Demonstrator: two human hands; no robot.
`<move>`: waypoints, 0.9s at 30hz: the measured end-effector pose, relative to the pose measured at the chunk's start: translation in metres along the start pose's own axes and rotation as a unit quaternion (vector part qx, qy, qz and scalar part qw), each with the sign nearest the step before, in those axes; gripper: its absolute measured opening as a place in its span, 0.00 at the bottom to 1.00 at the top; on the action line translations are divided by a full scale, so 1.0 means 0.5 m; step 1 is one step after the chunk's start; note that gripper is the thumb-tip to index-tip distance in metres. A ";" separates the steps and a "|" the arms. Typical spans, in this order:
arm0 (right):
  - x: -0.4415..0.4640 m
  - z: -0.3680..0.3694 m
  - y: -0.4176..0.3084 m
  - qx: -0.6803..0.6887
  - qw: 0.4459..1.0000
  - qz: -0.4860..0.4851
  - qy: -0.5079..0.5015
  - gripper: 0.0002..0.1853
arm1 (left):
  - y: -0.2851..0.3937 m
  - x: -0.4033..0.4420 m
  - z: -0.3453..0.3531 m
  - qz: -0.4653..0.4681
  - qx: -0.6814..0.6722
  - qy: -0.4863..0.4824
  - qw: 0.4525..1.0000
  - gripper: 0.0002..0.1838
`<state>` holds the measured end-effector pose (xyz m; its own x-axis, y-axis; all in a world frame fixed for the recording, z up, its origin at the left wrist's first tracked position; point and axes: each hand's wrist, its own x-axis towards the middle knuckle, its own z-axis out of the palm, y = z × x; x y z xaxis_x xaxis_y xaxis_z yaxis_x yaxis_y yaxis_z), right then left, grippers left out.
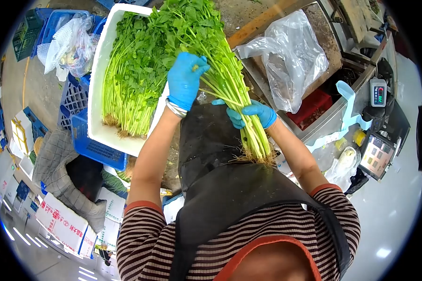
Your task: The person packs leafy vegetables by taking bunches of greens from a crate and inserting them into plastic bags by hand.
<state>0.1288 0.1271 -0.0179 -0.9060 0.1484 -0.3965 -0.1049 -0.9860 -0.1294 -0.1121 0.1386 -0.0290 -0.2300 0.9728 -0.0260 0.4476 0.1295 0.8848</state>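
A bunch of leafy green stalks with brown roots lies slanted before my apron. My right hand, in a blue glove, is wrapped round its lower stalks above the roots. Beside the upper stalks is my left hand, also gloved in blue, its fingers curled together at the leaves; a small yellowish bit shows between them. To the left, a white foam box holds more of the same greens, roots toward me.
Clear plastic bags lie on a worn surface at upper right, near a red bin. A scale display and a screen stand at right. Blue crates and a white bag are at left.
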 end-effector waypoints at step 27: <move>-0.113 -0.015 -0.143 -0.531 0.795 -0.222 0.190 0.30 | -0.009 0.039 0.412 0.118 0.232 -0.065 0.963 0.46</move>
<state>0.1906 0.1899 0.0070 -0.6653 0.6759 -0.3172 0.2087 -0.2396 -0.9482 0.0591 0.1964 -0.1294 0.0229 0.9975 0.0661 0.8195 -0.0566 0.5702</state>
